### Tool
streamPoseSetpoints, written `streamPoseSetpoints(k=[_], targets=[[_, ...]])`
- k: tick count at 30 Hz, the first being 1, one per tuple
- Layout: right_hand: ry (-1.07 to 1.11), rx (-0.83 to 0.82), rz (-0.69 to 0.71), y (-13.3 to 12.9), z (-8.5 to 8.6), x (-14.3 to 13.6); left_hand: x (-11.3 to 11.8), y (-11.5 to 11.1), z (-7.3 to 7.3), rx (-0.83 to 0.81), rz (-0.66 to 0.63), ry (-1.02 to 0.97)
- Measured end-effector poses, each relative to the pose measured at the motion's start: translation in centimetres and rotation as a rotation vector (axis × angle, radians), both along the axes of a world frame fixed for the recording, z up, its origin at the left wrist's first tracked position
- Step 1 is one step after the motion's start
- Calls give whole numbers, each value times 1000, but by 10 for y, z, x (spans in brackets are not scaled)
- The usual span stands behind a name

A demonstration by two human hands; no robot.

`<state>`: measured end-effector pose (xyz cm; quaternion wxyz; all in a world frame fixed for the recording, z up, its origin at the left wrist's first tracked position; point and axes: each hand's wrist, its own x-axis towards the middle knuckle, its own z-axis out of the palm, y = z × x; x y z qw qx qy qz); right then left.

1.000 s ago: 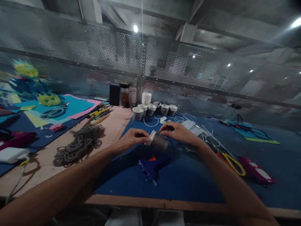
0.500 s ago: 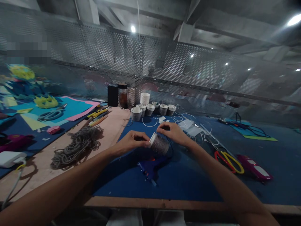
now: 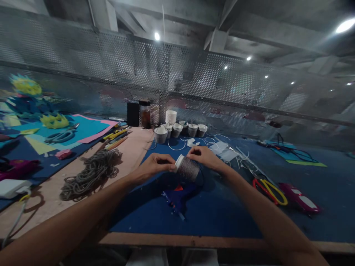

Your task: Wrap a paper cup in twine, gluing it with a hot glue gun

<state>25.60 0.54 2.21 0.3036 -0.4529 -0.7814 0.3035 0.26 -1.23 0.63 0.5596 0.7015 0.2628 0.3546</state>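
Note:
A small cup point(image 3: 188, 169), wrapped in grey cord and with a white rim, is tilted on its side above the blue table mat. My left hand point(image 3: 158, 164) pinches its white rim from the left. The fingers of my right hand point(image 3: 202, 155) are pressed together at the cup's upper side, by the cord just behind the rim; whether they hold a cord end is too small to tell. Below the cup lies a blue glue gun point(image 3: 179, 198) with a small orange-red part on top.
Grey cord point(image 3: 90, 173) is heaped on the left, near pens and blue scissors point(image 3: 62, 136). Several cord-wrapped cups point(image 3: 177, 130) stand at the back beside a jar point(image 3: 144, 114). Red-and-yellow-handled scissors point(image 3: 270, 192) and a magenta tool point(image 3: 301, 198) lie to the right.
The cup has shifted slightly left and turned a little. My right hand has come down from above the rim to the cup's cord-wrapped side.

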Motion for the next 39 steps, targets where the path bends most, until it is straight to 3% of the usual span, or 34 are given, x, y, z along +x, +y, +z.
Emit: streamPoseSetpoints(k=[4, 11, 19, 25, 33, 39], targets=[[-71, 42, -10, -2, 7, 1, 0, 5, -4, 15, 54, -16], [-190, -48, 29, -11, 10, 6, -3, 12, -11, 5, 131, -30], [-293, 458, 25, -24, 7, -15, -2, 14, -10, -145, 145, -135], [-364, 578, 38, -27, 7, -18, -2, 17, -12, -178, 199, -160], [-209, 315, -60, -11, 3, -1, -4, 16, -10, -142, 209, -139], [-130, 579, -267, -15, 15, 4, -3, 14, -6, -193, 286, -198]])
